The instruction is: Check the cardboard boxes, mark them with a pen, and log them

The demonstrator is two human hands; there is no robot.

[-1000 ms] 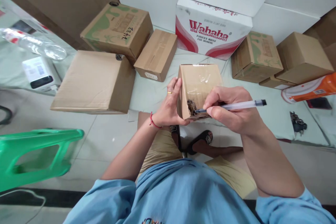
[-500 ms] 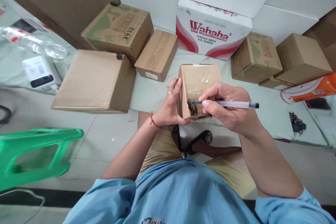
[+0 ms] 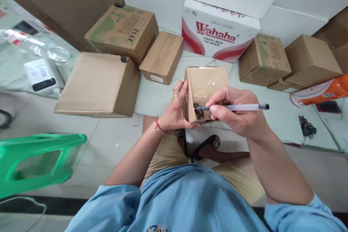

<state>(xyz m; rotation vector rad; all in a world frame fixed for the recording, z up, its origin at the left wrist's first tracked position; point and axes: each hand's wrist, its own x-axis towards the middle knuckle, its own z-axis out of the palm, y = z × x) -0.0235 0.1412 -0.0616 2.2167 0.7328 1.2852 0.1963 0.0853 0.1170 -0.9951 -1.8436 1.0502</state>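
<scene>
A small cardboard box [image 3: 205,79] with shiny clear tape on its upper face is held near the table's front edge. My left hand [image 3: 176,110] grips its left side, thumb low and fingers along the edge. Pinched in my right hand [image 3: 233,110] is a pen [image 3: 244,107] with a clear barrel and black end, lying nearly level. Its tip touches a dark, scribbled-looking patch [image 3: 199,111] at the box's lower left corner. Part of the box's right side is hidden behind my right hand.
Cardboard boxes [image 3: 89,83] stand at the left, others [image 3: 263,58] at the right. A white Wahaha carton [image 3: 217,36] is behind. Keys [image 3: 307,127] and an orange-labelled bottle [image 3: 320,90] lie right; a green stool [image 3: 40,163] stands left on the floor.
The pen tip has shifted slightly right and down on the dark patch, and my right hand has moved a little with it. My left hand keeps its hold on the box.
</scene>
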